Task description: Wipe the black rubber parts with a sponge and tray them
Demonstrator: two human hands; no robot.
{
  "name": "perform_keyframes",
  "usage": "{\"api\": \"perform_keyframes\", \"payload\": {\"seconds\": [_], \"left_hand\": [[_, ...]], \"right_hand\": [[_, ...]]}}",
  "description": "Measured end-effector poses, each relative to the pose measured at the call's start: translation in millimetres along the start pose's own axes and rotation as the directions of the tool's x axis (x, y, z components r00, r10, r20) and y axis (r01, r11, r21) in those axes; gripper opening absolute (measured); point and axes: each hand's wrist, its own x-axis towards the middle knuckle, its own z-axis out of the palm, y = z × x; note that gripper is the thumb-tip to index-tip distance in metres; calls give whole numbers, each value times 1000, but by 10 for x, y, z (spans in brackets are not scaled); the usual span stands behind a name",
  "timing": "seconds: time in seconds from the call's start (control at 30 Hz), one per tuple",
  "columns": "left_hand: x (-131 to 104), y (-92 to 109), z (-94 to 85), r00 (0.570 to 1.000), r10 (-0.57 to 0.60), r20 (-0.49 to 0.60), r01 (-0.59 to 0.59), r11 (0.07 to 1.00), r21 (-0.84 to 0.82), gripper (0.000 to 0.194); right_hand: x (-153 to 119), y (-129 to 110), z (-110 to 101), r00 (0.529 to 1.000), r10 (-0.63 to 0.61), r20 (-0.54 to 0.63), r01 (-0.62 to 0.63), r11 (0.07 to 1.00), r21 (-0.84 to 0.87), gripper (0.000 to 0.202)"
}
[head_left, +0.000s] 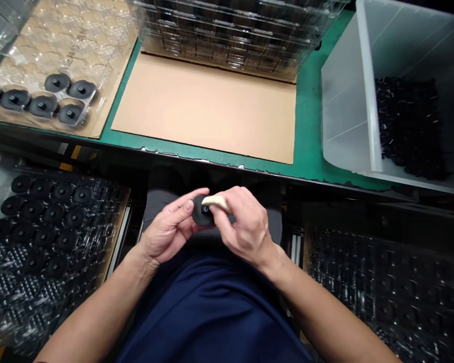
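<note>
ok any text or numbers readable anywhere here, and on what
Nothing can be read for certain.
The clear blister tray at top left has embossed lettering near its middle: too faint and blurred to read.
The black round part held between the left hand and the right hand: no marking visible.
The cardboard sheet and the translucent bin: no print visible.

In front of me a flat brown cardboard sheet lies on the green bench mat; a translucent plastic bin of small black parts stands right of it.
</note>
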Motion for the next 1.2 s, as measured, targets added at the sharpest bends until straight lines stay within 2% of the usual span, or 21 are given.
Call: {"api": "perform_keyframes", "payload": {"seconds": [0.03,0.07,0.1,0.13,0.17,0.27,0.33,0.47,0.6,0.77,0.87,0.97,1.07,1.2], "left_hand": [[2,-2,37,993,108,-46,-108,994,9,42],[0,-1,70,978,195,-74,-193,981,33,46],[-6,1,96,963,257,-84,-253,966,59,47],[-15,3,115,950,301,-80,-295,952,79,46],[-27,5,126,941,331,-72,-325,942,89,46],[-59,2,118,930,361,-72,-354,930,93,45],[-65,-7,96,930,359,-79,-351,931,99,44],[-58,-28,72,928,369,-56,-364,927,91,43],[-67,-37,74,929,365,-66,-358,929,92,45],[-103,-31,60,942,329,-63,-324,943,77,46],[-129,-20,25,968,241,-67,-235,968,89,47],[-140,-16,-28,994,90,-70,-81,990,114,48],[-133,-20,-71,1000,-21,-21,24,992,127,48],[-121,-33,-98,990,-123,69,114,986,122,40]], "right_hand": [[-3,-17,21,987,163,-3,-162,983,90,19],[-8,-37,40,952,303,42,-305,932,195,22],[-13,-58,56,913,391,116,-408,867,287,24],[-17,-78,69,889,420,182,-458,818,348,25],[-18,-94,79,891,405,206,-455,809,372,25],[-7,-102,98,958,284,45,-286,923,256,19],[5,-83,103,969,245,-39,-235,958,167,17],[14,-49,83,979,197,55,-205,941,271,15],[17,-25,39,983,182,-7,-176,957,231,11],[20,2,-3,996,65,54,-75,973,220,11],[26,36,-22,999,33,18,-33,999,39,12],[20,62,-51,998,-26,51,31,995,-93,14],[1,74,-84,988,-87,129,100,990,-97,18],[-23,112,-105,964,-181,196,184,983,3,15]]}}
